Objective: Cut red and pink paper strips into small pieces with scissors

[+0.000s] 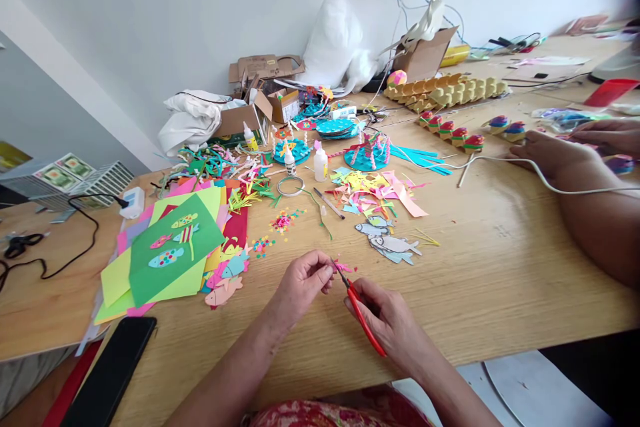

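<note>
Red-handled scissors (367,325) are in my right hand (387,317), their blades pointing up and left toward my left fingertips. The fingers of my left hand (305,280) are pinched together at the blade tips; whatever they hold is too small to make out. Small pink paper scraps (345,267) lie on the table just beyond the blades. Grey and blue paper fish (390,241) lie farther off to the right. Over to the left, a green sheet (175,247) with small decorated paper fish on it rests on a stack of coloured paper, with more paper fish (227,280) beside it.
A black phone (110,373) lies at the front left edge. Glue bottles (321,163), a pen (329,204), a tape roll (291,186) and paper scraps (370,187) are spread mid-table. At right, a co-worker's hands (560,153) work near painted egg-carton pieces (453,133). A white cable (500,159) crosses there.
</note>
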Motion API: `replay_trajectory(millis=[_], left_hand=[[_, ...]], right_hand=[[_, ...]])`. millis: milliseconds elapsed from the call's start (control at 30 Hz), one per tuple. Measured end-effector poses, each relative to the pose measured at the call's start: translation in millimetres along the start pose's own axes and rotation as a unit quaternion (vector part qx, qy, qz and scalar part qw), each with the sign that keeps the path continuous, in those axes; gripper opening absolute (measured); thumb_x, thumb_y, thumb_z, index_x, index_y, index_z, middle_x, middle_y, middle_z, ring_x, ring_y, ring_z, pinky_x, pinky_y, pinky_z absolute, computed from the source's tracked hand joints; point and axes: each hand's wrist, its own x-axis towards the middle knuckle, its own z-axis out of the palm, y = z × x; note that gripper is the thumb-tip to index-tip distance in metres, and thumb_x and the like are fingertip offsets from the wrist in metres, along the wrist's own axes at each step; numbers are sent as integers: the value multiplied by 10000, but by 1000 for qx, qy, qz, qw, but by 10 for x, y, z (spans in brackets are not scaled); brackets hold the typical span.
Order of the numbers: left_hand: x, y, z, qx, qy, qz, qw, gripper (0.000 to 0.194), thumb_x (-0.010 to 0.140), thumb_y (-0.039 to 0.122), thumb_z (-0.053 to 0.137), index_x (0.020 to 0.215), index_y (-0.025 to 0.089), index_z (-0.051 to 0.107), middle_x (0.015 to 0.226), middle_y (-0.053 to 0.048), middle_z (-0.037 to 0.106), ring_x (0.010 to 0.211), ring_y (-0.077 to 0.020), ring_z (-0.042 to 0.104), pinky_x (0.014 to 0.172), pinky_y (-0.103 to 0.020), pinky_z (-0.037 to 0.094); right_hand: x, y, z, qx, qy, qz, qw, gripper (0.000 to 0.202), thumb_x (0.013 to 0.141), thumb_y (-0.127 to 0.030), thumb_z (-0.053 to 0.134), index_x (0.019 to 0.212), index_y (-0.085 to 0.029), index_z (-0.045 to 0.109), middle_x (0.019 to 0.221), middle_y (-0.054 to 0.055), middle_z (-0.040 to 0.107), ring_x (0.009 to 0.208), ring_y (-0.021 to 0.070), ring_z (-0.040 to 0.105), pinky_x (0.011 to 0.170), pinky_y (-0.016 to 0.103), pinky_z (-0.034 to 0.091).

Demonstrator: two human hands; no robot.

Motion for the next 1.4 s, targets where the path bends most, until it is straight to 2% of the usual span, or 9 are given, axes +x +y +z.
replay_trajectory(millis=[467,600,700,833,967,1167,1400], left_hand=[[20,-13,-38,20,16,7,1000,163,743,298,494,703,140,487,613,14,488,561,-83,465,533,-194,392],[38,-48,-102,119,17,28,992,109,748,249,469,705,151,488,580,33,458,544,-79,442,529,-189,373],[34,-49,-139,214,5,57,975,110,748,239,473,687,154,508,577,39,450,541,-76,419,524,-183,345],[9,-12,-129,289,-18,86,953,91,743,196,482,690,154,543,618,28,509,573,-82,445,542,-182,339],[1,2,-102,339,-35,100,935,98,748,175,481,723,158,574,683,6,576,641,-105,503,596,-193,365],[5,6,-116,399,-64,108,908,148,774,214,467,754,161,604,717,-17,611,682,-134,539,630,-210,385],[22,17,-130,391,-93,102,910,161,778,231,461,766,168,609,741,-15,613,689,-132,537,643,-210,384]], right_hand=[[-2,6,-31,-8,-16,7,1000,281,824,-373,366,646,-173,454,539,-48,404,507,88,357,470,200,283],[11,-46,-68,59,-45,27,997,270,815,-387,379,659,-177,448,559,-44,425,523,92,394,480,199,309],[54,-60,-70,116,-54,40,991,238,794,-373,404,664,-179,449,530,-52,398,495,89,386,461,200,306],[162,-46,-54,149,5,24,988,140,706,-300,520,720,-179,451,599,-45,444,507,81,411,464,192,326],[253,-52,-58,86,43,-14,995,92,712,-223,497,793,-182,481,638,-29,516,512,85,449,465,189,336],[297,-135,-97,-19,28,-58,998,89,711,-180,479,795,-184,506,606,-35,529,526,94,447,479,192,313],[301,-118,-116,-32,11,-59,998,59,692,-156,482,744,-182,489,588,-40,514,516,92,426,476,198,300]])
